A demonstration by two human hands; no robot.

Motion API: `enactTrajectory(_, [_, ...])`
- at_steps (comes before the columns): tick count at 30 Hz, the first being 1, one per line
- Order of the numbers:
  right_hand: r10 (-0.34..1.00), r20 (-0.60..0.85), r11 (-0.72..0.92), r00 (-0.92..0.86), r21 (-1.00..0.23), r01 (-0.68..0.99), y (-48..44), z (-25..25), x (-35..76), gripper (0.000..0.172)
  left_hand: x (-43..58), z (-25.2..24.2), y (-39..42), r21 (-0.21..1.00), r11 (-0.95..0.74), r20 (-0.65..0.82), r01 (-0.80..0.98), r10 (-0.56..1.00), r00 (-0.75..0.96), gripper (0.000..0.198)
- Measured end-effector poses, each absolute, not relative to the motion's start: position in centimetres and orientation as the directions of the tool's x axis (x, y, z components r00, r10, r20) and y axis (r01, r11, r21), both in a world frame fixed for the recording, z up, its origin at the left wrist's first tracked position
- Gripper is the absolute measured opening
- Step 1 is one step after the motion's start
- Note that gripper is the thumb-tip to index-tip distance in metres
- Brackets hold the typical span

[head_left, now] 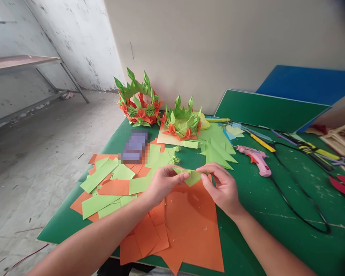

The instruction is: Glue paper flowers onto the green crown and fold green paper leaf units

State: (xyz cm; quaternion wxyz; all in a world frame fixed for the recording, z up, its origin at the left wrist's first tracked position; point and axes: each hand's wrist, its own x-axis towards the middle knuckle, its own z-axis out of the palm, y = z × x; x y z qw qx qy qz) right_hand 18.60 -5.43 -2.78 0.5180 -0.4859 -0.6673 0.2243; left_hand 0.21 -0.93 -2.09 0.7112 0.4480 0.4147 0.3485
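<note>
A small piece of folded green paper is held up between my hands, its lower edge coming to a point. My left hand pinches its left end, thumb in front. At the right end, the thumb and fingers of my right hand close on the other corner. Below lies a large orange sheet. Just beyond my left hand sit two little folded green pieces, one of them a green bud shape. Loose green strips and orange strips overlap on the left and front.
Two green and orange paper crowns, a taller one and a lower one, stand at the back. A pink glue gun with a black cord lies on the green table. A yellow cutter and a blurred purple object are nearby.
</note>
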Motion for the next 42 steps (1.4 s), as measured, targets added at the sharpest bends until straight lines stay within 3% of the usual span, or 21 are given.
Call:
enactTrajectory(17, [0.949,0.306,0.286,0.079,-0.937,0.201,-5.2,-2.8,18.6,0.012,0.0,-1.9,-0.6,0.929,0.364,-0.295,-0.072,0.842,0.452,0.041])
enactTrajectory(22, [0.954,0.294,0.274,0.052,-0.931,0.241,-5.2,-3.0,18.7,0.014,0.0,-2.0,-0.7,0.963,0.224,-0.134,-0.150,0.881,0.453,0.039])
enactTrajectory(26, [0.937,0.348,0.319,0.014,-0.875,0.364,-5.2,-3.0,18.8,0.014,-0.1,-2.6,-0.6,1.000,-0.008,0.005,0.007,0.920,0.392,0.019])
enactTrajectory(33, [0.906,0.423,0.379,-0.023,-0.784,0.492,-4.9,-3.1,19.1,0.018,-0.5,-2.6,-0.5,0.986,-0.150,0.114,0.072,0.926,0.359,0.012])
enactTrajectory(38, [0.893,0.449,0.403,-0.027,-0.772,0.492,-4.8,-3.1,19.0,0.014,-0.4,-2.8,-0.5,0.991,-0.100,0.059,0.092,0.927,0.370,0.013])
enactTrajectory(42, [0.918,0.397,0.367,-0.006,-0.844,0.391,-4.6,-3.3,19.1,0.003,-0.2,-2.8,-0.6,0.992,-0.079,0.036,0.099,0.927,0.373,0.011])
